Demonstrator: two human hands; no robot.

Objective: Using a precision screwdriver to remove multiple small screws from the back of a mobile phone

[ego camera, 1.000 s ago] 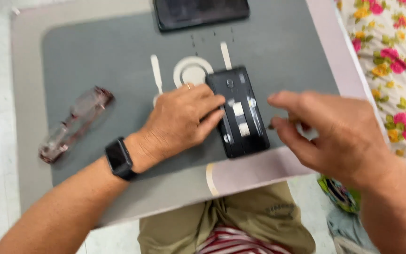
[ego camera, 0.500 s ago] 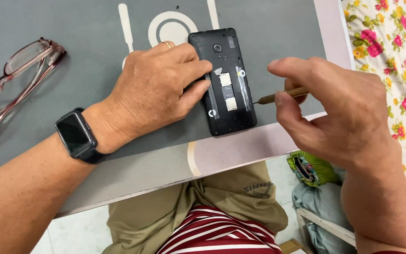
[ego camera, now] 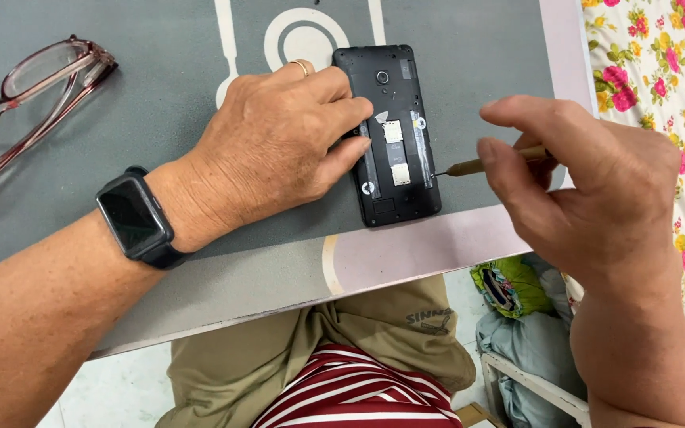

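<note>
A black phone [ego camera: 394, 119] with its back cover off lies face down on a grey work mat [ego camera: 160, 103]. My left hand [ego camera: 279, 147], with a ring and a black wristwatch [ego camera: 132, 218], lies flat on the mat and presses its fingertips against the phone's left side. A thin screwdriver [ego camera: 477, 166] is pinched in my right hand [ego camera: 588, 186], and its tip touches the phone's right edge near the middle.
A pair of brown-framed glasses [ego camera: 25, 103] lies at the mat's left. The table edge [ego camera: 406, 257] runs just below the phone. A flowered cloth [ego camera: 652, 79] lies to the right, with clothes and a small bag [ego camera: 509, 289] under the table.
The view has closed in on the phone. My right hand, empty and blurred a second ago, now holds the screwdriver with its tip at the phone's right edge. My left hand stays on the phone.
</note>
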